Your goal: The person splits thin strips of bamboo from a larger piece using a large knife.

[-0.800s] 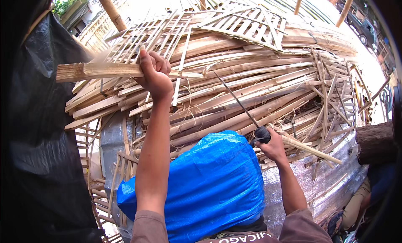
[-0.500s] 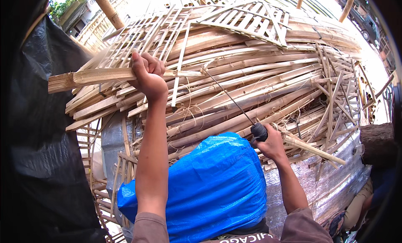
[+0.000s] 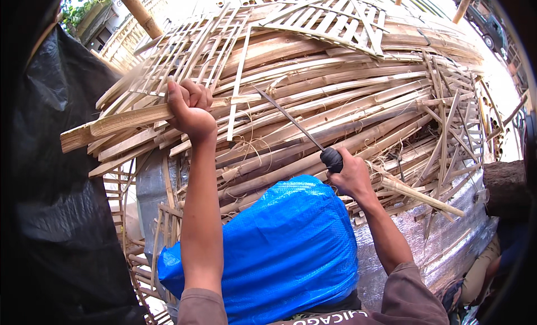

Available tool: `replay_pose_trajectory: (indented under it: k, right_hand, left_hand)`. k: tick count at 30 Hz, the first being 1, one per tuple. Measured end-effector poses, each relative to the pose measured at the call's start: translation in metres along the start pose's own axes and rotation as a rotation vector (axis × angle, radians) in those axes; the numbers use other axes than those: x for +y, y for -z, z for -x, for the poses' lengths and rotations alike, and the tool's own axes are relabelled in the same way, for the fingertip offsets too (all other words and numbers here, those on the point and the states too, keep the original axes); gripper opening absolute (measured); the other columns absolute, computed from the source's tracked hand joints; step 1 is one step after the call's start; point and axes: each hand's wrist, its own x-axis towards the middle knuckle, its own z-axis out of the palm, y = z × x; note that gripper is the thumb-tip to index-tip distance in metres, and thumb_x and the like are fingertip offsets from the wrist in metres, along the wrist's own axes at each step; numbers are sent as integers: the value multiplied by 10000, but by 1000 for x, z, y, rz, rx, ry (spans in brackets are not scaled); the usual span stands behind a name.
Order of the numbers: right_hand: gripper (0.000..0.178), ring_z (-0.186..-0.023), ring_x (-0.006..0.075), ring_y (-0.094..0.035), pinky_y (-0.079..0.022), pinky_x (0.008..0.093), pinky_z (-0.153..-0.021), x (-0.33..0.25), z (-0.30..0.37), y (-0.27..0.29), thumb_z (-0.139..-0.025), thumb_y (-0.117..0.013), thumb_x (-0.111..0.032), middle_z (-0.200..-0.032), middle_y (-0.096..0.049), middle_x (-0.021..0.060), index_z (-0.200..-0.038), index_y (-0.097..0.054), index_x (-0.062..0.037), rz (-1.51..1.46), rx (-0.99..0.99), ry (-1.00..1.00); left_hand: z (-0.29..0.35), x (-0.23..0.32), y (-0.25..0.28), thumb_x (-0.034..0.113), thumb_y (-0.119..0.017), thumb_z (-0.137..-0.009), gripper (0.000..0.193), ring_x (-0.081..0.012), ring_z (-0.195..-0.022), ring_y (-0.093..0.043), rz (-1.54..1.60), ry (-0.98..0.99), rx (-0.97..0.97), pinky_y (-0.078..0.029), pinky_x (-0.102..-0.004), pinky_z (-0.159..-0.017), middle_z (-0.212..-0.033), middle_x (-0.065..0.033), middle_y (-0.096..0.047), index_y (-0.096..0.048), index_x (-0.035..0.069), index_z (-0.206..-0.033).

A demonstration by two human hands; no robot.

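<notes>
My left hand is raised and closed round a pale bamboo strip. The strip's thick end sticks out to the left and tilts down, while its thin end points right. In my right hand is a long thin knife, gripped by its black wrapped handle. The blade slants up and left, its tip near the strip's thin end; whether they touch I cannot tell. Blue woven plastic sheeting covers my lap below both hands.
A large pile of split bamboo lies ahead, with curled shavings on it. Slatted bamboo panels rest on top. Black sheeting hangs at the left, and silvery sheeting spreads at the right. A dark log lies far right.
My right hand and the knife have shifted left and a little up. My left hand has moved slightly left, and the strip's thick end has dipped lower.
</notes>
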Motion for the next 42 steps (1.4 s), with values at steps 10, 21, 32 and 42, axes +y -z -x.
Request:
replay_pose_trajectory:
  k: [10, 21, 32, 42]
  right_hand:
    - [387, -853, 475, -650, -502, 545, -733, 14, -7, -23, -696, -776, -157, -837, -671, 279, -985, -556, -23, 118, -18, -96]
    - [302, -724, 249, -655, -505, 370, -686, 11, -12, -15, -694, -744, -136, -782, -667, 166, -947, -638, -12, -379, -112, -136]
    - [379, -797, 473, -661, -520, 543, -705, 25, -5, -19, -663, -754, -100, -804, -668, 277, -967, -545, -11, 100, 29, -16]
    - [298, -673, 210, -608, -497, 362, -656, 46, -19, -38, -700, -729, -144, -734, -635, 116, -944, -635, 0, -595, -259, -191]
  left_hand:
    - [28, 3, -12, 375, -429, -1030, 499, -78, -449, -128, -61, 49, -52, -151, -270, -427, -551, 28, -213, -207, 161, -638]
    - [11, -2, -14, 376, -448, -1029, 487, -79, -459, -122, -35, 23, -38, -142, -266, -429, -551, 33, -202, -229, 165, -649]
    - [17, -3, -5, 377, -412, -1038, 493, -74, -441, -122, -22, 23, -29, -136, -269, -417, -544, 32, -207, -209, 162, -643]
    - [17, -5, -7, 377, -424, -1032, 496, -76, -454, -128, -38, 36, 5, -146, -270, -422, -550, 31, -200, -206, 163, -642]
